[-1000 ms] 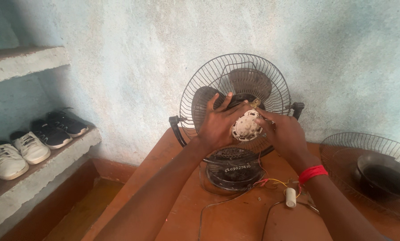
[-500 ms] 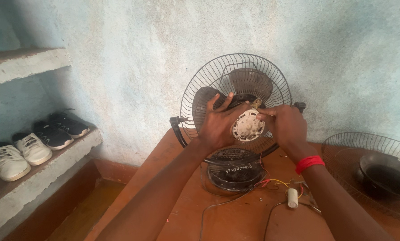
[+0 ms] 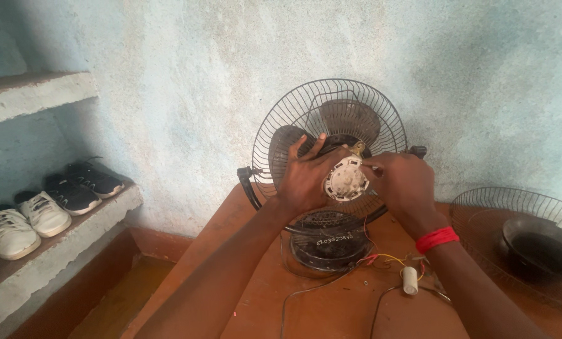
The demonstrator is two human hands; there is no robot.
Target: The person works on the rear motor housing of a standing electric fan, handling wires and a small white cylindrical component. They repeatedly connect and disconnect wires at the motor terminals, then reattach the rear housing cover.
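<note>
A black table fan stands on a brown table (image 3: 243,295) against the wall, its wire grille (image 3: 331,119) and dark blades facing away from me. The round white motor housing (image 3: 345,179) at its back is exposed. My left hand (image 3: 306,179) grips the left side of that housing. My right hand (image 3: 401,185), with a red band at the wrist, pinches at the housing's right edge with the fingertips; whether it holds a small tool I cannot tell. Below sits the fan's round black base (image 3: 323,242).
Coloured wires and a small white capacitor (image 3: 410,280) lie on the table right of the base. A second wire grille with a black dish (image 3: 532,245) rests at the right. Black and white shoes (image 3: 42,210) sit on a concrete ledge at the left.
My right hand has shifted slightly right and upward at the housing's edge. The left hand keeps its grip. The fan has not moved.
</note>
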